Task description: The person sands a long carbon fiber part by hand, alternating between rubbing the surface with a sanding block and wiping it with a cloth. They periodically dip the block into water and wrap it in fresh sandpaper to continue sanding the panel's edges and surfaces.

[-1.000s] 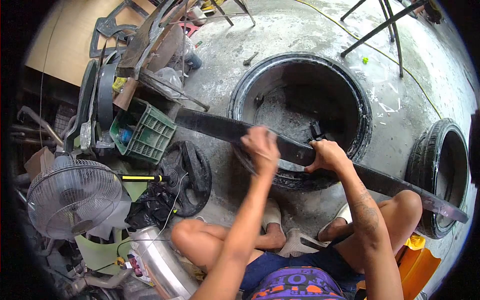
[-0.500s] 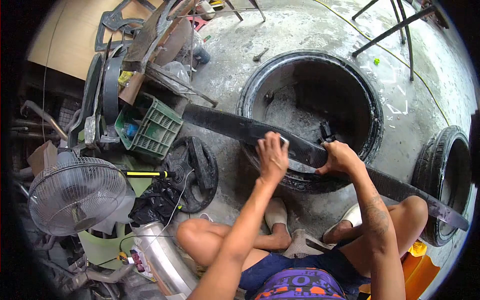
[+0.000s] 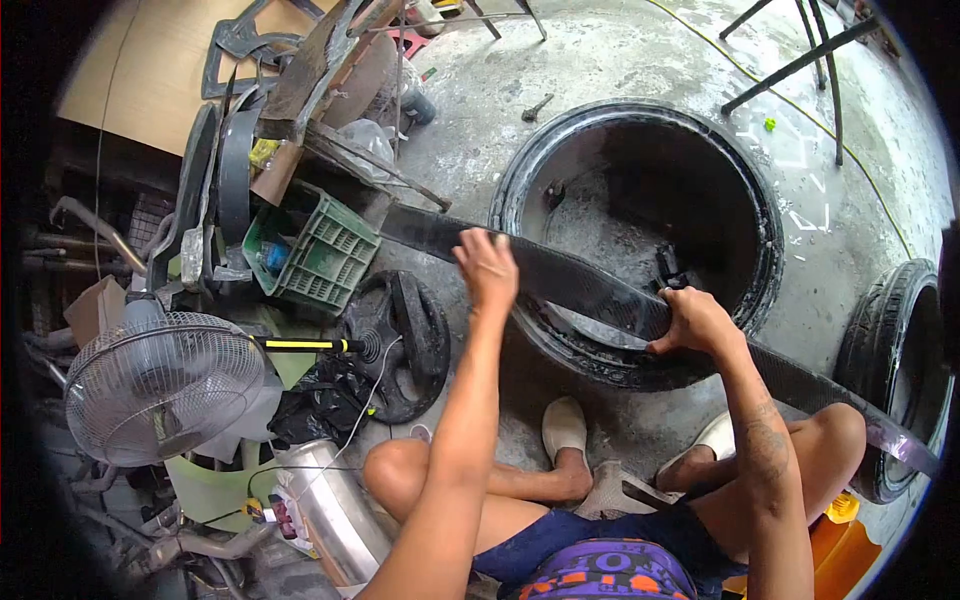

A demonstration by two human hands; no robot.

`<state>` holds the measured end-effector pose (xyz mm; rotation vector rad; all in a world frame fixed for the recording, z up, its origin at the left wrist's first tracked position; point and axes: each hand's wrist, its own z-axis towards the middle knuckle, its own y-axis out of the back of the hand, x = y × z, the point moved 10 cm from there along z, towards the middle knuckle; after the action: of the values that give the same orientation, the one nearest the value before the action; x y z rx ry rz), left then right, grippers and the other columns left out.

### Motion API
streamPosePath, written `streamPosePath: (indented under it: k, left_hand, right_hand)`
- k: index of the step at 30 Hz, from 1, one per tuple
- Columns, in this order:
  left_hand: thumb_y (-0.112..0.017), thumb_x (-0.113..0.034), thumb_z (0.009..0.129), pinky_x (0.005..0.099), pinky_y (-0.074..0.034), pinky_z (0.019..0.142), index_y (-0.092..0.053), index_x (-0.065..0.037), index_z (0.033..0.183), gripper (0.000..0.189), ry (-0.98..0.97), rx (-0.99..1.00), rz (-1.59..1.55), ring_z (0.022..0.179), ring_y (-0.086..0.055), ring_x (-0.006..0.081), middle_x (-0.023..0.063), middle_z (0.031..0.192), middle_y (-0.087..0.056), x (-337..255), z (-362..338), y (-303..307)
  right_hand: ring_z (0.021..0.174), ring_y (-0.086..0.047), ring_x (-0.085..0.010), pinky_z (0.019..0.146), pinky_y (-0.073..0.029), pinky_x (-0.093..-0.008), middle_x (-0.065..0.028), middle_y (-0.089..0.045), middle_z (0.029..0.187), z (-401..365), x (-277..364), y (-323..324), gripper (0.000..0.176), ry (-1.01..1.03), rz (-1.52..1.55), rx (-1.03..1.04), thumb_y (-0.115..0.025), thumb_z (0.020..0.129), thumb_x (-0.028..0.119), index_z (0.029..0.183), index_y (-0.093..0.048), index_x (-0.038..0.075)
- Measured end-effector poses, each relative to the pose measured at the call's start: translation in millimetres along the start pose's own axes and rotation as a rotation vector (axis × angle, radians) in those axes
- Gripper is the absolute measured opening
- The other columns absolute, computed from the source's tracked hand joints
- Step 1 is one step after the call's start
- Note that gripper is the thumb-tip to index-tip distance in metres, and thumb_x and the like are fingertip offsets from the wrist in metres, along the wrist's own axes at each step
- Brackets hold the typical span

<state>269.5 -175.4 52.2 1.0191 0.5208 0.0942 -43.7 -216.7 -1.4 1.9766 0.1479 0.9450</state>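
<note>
A long black panel (image 3: pixel 590 283) with a woven, carbon-fibre-like surface lies slanted across the near part of a big black tyre (image 3: pixel 640 108). My right hand (image 3: pixel 700 322) grips the panel near its middle, thumb on the near edge and fingers on the far one. Toward the panel's left end, my left hand (image 3: pixel 487 270) presses on the top face with bent fingers. A small pale patch shows at those fingertips; what it is I cannot make out. The panel's right end passes beneath my right forearm and over my knee toward a second tyre (image 3: pixel 885 375).
At left stand a fan (image 3: pixel 165 390), a green crate (image 3: pixel 335 255) and a black wheel-shaped base (image 3: pixel 410 370). A metal stand's legs (image 3: pixel 800 65) rise at upper right, near a yellow cable (image 3: pixel 745 70). A dark object (image 3: pixel 672 265) lies inside the big tyre.
My left hand has slid along the panel toward its left end. My right hand keeps its grip in the same place on the panel. The whole view has shifted slightly.
</note>
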Motion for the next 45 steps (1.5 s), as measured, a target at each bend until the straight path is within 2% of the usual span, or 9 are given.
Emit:
streamPosePath:
  k: [6,12,14,20,26,29,33,39,45]
  left_hand:
    - [-0.06,-0.023,0.094,0.0546,-0.041,0.088,-0.052,-0.003,0.111,0.028,-0.164,0.115,-0.082,0.105,-0.05,0.0408,0.0192,0.114,-0.052,-96.6,-67.6,-12.9]
    - [-0.056,-0.019,0.097,0.057,-0.04,0.08,-0.049,-0.001,0.1,0.02,0.023,-0.087,0.101,0.094,-0.05,0.0435,0.0217,0.104,-0.052,78.6,42.2,0.8]
    - [-0.057,-0.02,0.096,0.0581,-0.039,0.08,-0.049,-0.001,0.101,0.021,0.117,-0.116,0.193,0.095,-0.05,0.0439,0.0212,0.105,-0.052,88.7,47.6,4.9]
    - [-0.061,-0.026,0.094,0.0561,-0.041,0.084,-0.05,-0.003,0.11,0.03,-0.196,0.135,-0.097,0.099,-0.051,0.0439,0.0199,0.111,-0.051,-67.1,-47.6,-10.6]
    - [-0.055,-0.022,0.098,0.055,-0.038,0.09,-0.052,-0.002,0.109,0.023,0.012,-0.021,0.05,0.102,-0.05,0.044,0.0207,0.112,-0.052,51.3,25.8,8.0]
    - [-0.057,-0.024,0.097,0.0547,-0.039,0.09,-0.051,-0.001,0.111,0.027,-0.034,0.026,-0.061,0.103,-0.049,0.0437,0.0206,0.114,-0.052,-1.3,-12.8,13.5]
    - [-0.059,-0.023,0.095,0.0526,-0.04,0.088,-0.053,-0.001,0.109,0.028,-0.237,0.27,-0.137,0.101,-0.05,0.0425,0.0218,0.113,-0.052,-128.0,-122.0,-0.2]
    - [-0.053,-0.022,0.098,0.0546,-0.041,0.085,-0.053,-0.001,0.101,0.022,-0.069,0.094,0.026,0.098,-0.05,0.0432,0.0196,0.108,-0.052,-44.7,-67.7,12.6]
    - [-0.057,-0.026,0.096,0.0538,-0.042,0.084,-0.053,-0.001,0.106,0.027,-0.288,0.233,-0.001,0.099,-0.051,0.041,0.0203,0.109,-0.051,-152.3,-152.8,2.7]
  right_hand:
    - [0.094,-0.07,-0.0402,0.084,-0.056,-0.046,-0.025,-0.071,0.094,3.1,-3.0,-4.6,0.082,0.005,-0.019,0.037,-0.094,0.049,0.046,0.111,-0.068,-0.001]
    - [0.094,-0.069,-0.0406,0.083,-0.055,-0.0469,-0.024,-0.071,0.093,-0.4,4.0,6.0,0.081,-0.012,-0.012,0.007,-0.094,0.048,0.046,0.109,-0.069,0.0]
    - [0.093,-0.07,-0.041,0.085,-0.055,-0.0454,-0.0262,-0.071,0.092,0.1,1.2,2.6,0.084,-0.05,0.006,0.042,-0.094,0.047,0.043,0.114,-0.069,-0.001]
    - [0.093,-0.069,-0.0422,0.083,-0.055,-0.0479,-0.0254,-0.07,0.089,1.3,-2.8,-0.1,0.078,-0.067,-0.008,0.053,-0.095,0.048,0.043,0.107,-0.068,-0.001]
    - [0.095,-0.07,-0.0406,0.084,-0.055,-0.0448,-0.0262,-0.07,0.094,-5.9,8.0,5.0,0.093,-0.02,0.001,0.085,-0.093,0.049,0.051,0.118,-0.066,-0.004]
    - [0.109,-0.065,-0.0403,0.097,-0.051,-0.0438,-0.0278,-0.068,0.114,-29.8,-4.9,-7.3,0.094,0.015,0.002,0.092,-0.089,0.052,0.053,0.121,-0.065,-0.006]
    - [0.107,-0.064,-0.0398,0.096,-0.049,-0.0438,-0.0258,-0.066,0.108,-55.4,-4.0,-8.7,0.084,0.175,-0.026,-0.072,-0.087,0.053,0.049,0.114,-0.063,-0.004]
    - [0.096,-0.067,-0.0379,0.086,-0.051,-0.0452,-0.0226,-0.068,0.097,-70.2,2.9,-1.7,0.073,0.023,-0.105,-0.224,-0.083,0.061,0.053,0.102,-0.059,-0.003]
    - [0.092,-0.07,-0.0364,0.086,-0.053,-0.0441,-0.0214,-0.071,0.09,-64.2,-4.2,-7.3,0.081,-0.001,-0.137,-0.135,-0.079,0.068,0.065,0.105,-0.06,-0.005]
